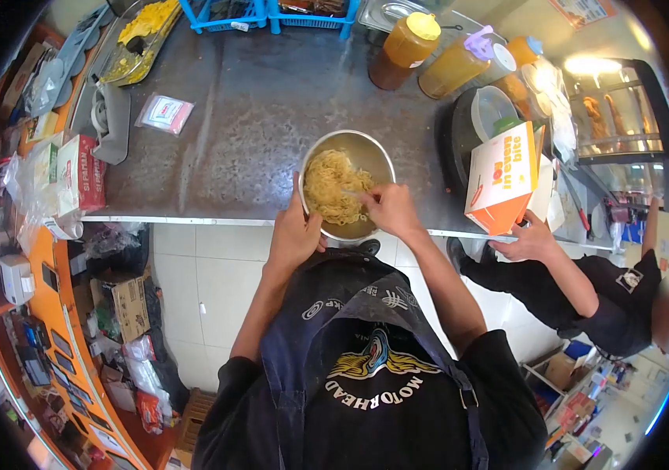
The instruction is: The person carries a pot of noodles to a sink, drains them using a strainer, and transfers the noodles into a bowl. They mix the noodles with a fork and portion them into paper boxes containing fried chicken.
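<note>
A round metal bowl (387, 168) of yellowish noodles (333, 184) sits near the front edge of the steel counter. My left hand (293, 237) is closed on its near-left rim, the thumb along the side. Over the right side of the bowl, my right hand (394, 210) is closed in a pinch around a thin, pale utensil (352, 193). The utensil's tip is buried in the noodles, so its kind is hidden.
To the right, a co-worker's hand (534, 237) holds an orange-and-white box (503, 180). Sauce bottles (405, 51) stand behind it. Blue baskets (311, 22) line the back; a small packet (167, 114) lies on the counter (248, 102), with a glass tray (135, 59) at far left.
</note>
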`<state>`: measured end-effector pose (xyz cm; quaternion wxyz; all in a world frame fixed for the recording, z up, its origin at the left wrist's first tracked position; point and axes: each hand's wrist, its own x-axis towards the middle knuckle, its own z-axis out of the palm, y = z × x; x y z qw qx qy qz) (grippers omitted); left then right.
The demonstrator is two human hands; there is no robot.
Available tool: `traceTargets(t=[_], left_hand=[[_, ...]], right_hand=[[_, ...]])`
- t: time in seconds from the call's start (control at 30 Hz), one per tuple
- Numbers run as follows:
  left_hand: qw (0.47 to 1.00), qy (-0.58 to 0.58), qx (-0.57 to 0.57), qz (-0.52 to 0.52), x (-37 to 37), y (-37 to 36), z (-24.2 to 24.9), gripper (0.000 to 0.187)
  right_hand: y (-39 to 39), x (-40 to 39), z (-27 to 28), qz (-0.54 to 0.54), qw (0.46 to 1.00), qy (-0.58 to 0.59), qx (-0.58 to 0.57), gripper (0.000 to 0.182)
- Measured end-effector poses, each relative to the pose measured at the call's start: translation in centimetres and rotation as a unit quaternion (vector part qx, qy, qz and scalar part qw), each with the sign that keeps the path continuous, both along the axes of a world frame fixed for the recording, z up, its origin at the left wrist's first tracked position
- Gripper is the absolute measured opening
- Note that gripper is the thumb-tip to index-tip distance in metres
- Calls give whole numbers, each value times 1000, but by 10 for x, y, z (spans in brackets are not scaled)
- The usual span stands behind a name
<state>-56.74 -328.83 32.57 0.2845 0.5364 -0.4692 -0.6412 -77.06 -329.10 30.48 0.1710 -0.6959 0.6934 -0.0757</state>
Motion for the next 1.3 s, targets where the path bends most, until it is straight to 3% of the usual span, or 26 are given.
traceTargets(t=[0.07, 0.2, 0.3, 0.33, 0.4, 0.43, 0.53, 0.6, 0.67, 0.8, 0.87, 0.9, 0.97, 1.0, 1.07, 1.1, 1.13, 1.23, 1.3], left_hand=[[995, -72, -32, -59, 3, -4, 1, 72], [996, -48, -31, -65, 13, -11, -4, 72], [999, 16, 31, -21, 15, -17, -18, 68], [999, 16, 29, -25, 13, -17, -16, 68], [1000, 9, 15, 13, 11, -17, -13, 41], [1000, 8, 14, 11, 12, -18, -13, 41], [999, 9, 32, -1, 18, -20, -17, 39], [998, -22, 33, -41, 16, -36, -16, 40], [998, -33, 33, -43, 25, -41, -2, 39], [997, -46, 34, -60, 36, -52, 1, 39], [996, -45, 29, -70, 31, -59, 8, 40], [995, -43, 24, -81, 30, -62, 12, 42], [994, -49, 18, -96, 30, -65, 16, 42], [992, -52, 16, -111, 29, -65, 17, 42], [991, -58, 18, -117, 27, -68, 12, 42], [991, -64, 19, -118, 26, -72, 11, 43], [990, -66, 17, -120, 27, -76, 12, 43], [987, -81, 33, -138, 26, -80, 14, 43], [979, -113, 11, -171, 22, -82, 21, 42]], right_hand=[[4, 3, -11, -123, 953, -272, 59, 19], [5, -14, 14, -130, 924, -358, 27, 17], [6, -14, 61, -38, 976, -193, 91, 17], [8, -11, 52, -42, 976, -193, 88, 17], [7, 1, 41, 68, 994, 84, 27, 18], [-1, -5, 45, 65, 988, 111, 80, 15], [-18, 8, 37, 28, 988, 150, 18, 12], [-18, 22, 37, 61, 986, 152, 42, 12], [-4, 27, 38, 134, 987, 84, 25, 14], [-21, 8, 46, 86, 986, 138, 43, 11], [-25, 28, 39, 139, 972, 187, 12, 10], [-29, 23, 41, 137, 973, 186, 9, 10], [-43, 7, 46, 267, 951, 153, 34, 9], [-50, 6, 47, 263, 952, 152, 34, 9], [-61, 5, 49, 287, 929, 217, -86, 8], [-58, 9, 50, 359, 892, 250, -111, 7], [-61, 6, 55, 356, 893, 250, -113, 7], [-74, -11, 86, 442, 799, 271, -306, 6], [-83, -20, 80, 397, 813, 279, -323, 6]])
